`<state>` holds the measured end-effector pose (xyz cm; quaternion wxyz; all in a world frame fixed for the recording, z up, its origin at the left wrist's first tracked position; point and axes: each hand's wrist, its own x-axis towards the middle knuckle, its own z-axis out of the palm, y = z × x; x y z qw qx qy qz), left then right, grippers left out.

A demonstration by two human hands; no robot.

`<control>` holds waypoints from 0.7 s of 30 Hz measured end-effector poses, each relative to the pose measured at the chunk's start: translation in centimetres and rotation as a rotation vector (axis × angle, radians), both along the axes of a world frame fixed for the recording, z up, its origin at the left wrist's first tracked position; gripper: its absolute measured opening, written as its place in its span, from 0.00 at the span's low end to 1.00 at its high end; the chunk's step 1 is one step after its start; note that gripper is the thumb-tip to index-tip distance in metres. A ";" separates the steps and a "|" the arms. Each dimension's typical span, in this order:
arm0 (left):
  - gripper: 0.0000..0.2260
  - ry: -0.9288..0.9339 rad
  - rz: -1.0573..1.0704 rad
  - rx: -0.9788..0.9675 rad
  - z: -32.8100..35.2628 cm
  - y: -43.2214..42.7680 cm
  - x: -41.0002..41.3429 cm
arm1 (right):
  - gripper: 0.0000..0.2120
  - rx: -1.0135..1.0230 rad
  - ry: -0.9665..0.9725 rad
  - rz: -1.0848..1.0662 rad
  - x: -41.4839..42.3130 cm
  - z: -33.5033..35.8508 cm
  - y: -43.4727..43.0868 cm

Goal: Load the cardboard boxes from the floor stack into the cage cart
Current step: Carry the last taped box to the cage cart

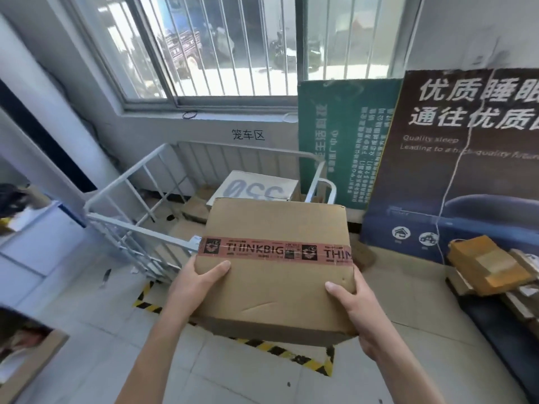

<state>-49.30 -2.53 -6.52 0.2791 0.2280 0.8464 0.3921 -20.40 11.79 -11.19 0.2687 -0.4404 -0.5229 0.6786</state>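
I hold a brown cardboard box (pixel 274 266) with a red THINKBIG tape band across its top, in front of me above the floor. My left hand (pixel 195 282) grips its near left corner, thumb on top. My right hand (pixel 353 301) grips its near right edge, thumb on top. Just beyond the box stands the white cage cart (pixel 140 196), a frame of white bars under the window. Inside the cart sits a white box (pixel 256 188) with large grey digits, with flattened cardboard on the cart floor.
Yellow-black hazard tape (pixel 280 351) marks the floor in front of the cart. A green board (pixel 344 141) and a dark poster (pixel 466 158) lean on the wall at right. Loose cardboard (pixel 487 263) is piled at far right. Another box corner (pixel 26 363) shows at lower left.
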 end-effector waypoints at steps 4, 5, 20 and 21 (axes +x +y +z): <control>0.36 0.009 -0.022 -0.002 1.4 2.1 -6.3 | 0.22 0.015 0.003 0.026 -6.1 1.3 2.6; 0.36 0.009 -0.030 -0.002 1.6 3.0 -7.7 | 0.22 0.022 0.003 0.026 -7.5 1.5 3.6; 0.39 0.210 -0.141 0.118 5.6 28.3 -28.2 | 0.39 0.250 -0.044 -0.078 -27.6 5.2 25.5; 0.39 0.217 -0.157 0.106 5.3 29.5 -29.0 | 0.38 0.270 -0.055 -0.096 -28.5 4.9 26.0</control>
